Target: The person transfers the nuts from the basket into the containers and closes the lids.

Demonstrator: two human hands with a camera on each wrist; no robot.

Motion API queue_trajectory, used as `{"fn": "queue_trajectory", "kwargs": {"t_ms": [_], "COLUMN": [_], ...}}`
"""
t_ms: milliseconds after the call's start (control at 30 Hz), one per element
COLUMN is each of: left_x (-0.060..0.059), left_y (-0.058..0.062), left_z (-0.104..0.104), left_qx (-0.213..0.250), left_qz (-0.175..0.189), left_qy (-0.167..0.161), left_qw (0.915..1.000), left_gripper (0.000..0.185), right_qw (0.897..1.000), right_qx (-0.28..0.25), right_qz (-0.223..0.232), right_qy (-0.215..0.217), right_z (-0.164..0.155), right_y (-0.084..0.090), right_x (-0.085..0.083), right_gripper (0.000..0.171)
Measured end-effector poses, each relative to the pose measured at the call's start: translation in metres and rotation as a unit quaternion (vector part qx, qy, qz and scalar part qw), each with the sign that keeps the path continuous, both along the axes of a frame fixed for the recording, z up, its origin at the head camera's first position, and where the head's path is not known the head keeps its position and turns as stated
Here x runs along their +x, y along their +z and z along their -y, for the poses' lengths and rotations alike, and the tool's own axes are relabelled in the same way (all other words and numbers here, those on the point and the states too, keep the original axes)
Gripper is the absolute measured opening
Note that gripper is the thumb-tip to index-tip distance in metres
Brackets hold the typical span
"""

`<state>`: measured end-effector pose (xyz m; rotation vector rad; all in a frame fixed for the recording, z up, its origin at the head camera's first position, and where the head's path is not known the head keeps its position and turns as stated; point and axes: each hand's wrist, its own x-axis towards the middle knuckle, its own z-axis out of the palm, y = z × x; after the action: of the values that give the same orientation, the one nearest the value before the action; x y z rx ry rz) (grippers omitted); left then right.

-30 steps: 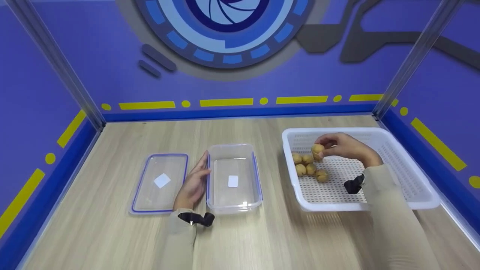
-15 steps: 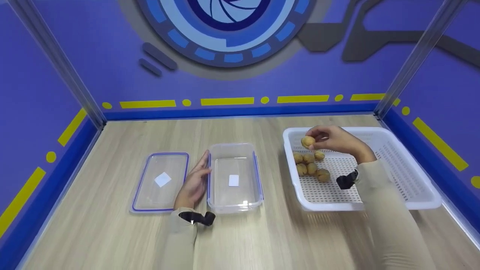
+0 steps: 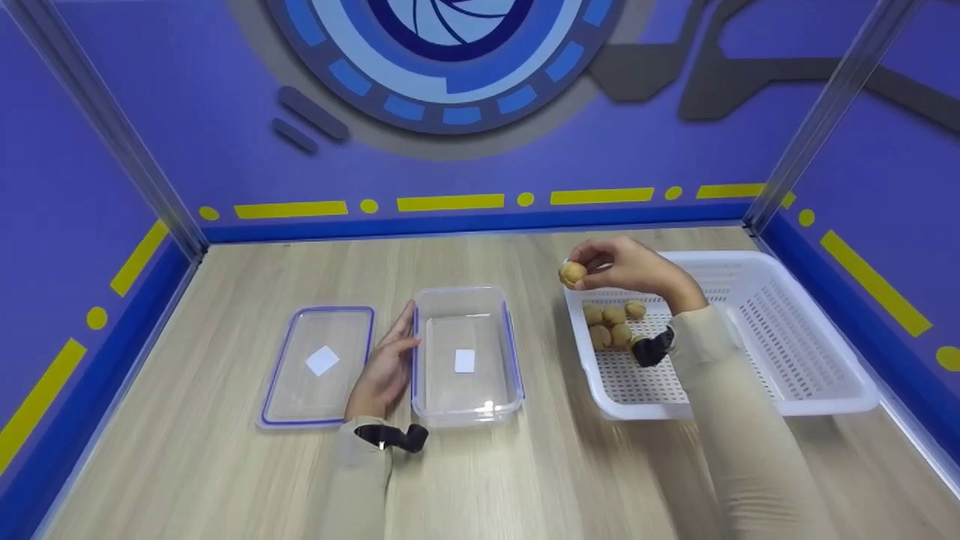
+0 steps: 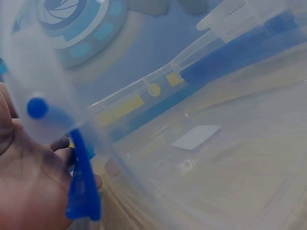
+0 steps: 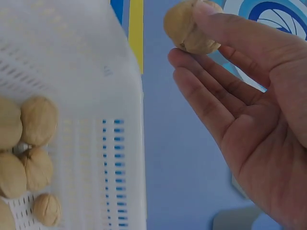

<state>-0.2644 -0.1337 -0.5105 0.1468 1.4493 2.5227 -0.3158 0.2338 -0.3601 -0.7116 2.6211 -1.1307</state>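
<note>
My right hand pinches a tan walnut between thumb and fingertips, held in the air over the left rim of the white perforated basket. Several more walnuts lie clustered in the basket's near-left part. My left hand rests flat against the left wall of the clear lidless container with blue clips; the palm presses that wall. The container is empty apart from a white label.
The container's clear lid with blue trim lies flat to the left of my left hand. Purple walls with metal corner posts close in the wooden table on three sides. Black wrist cameras sit on both sleeves.
My right hand lifted a walnut out of the cluster in the basket and carried it up and left, past the basket's left rim. The left hand stayed against the container.
</note>
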Motion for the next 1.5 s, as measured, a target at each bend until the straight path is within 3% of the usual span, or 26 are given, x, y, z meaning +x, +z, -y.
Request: {"fn": "queue_trajectory", "kwargs": {"t_ms": [600,1067,1500], "left_x": [0.003,0.001,0.001], "left_y": [0.002,0.001,0.001], "left_z": [0.001,0.002,0.000], "left_qx": [-0.005,-0.012,-0.015], "left_qz": [0.001,-0.007,0.003], "left_qy": [-0.004,-0.010,0.003], "left_qw": [1.0000,0.9999,0.9999], "left_gripper": [0.069,0.067,0.069], "right_qw": [1.000,0.999,0.999], "right_qx": [-0.004,-0.032,-0.039], "right_qz": [0.023,0.019,-0.011], "right_qy": [0.010,0.038,0.011], "right_z": [0.064,0.111,0.148], "right_y": [-0.003,-0.026,-0.050], "right_x": [-0.008,-0.013,-0.013], "right_gripper": [0.033,0.031,0.032]}}
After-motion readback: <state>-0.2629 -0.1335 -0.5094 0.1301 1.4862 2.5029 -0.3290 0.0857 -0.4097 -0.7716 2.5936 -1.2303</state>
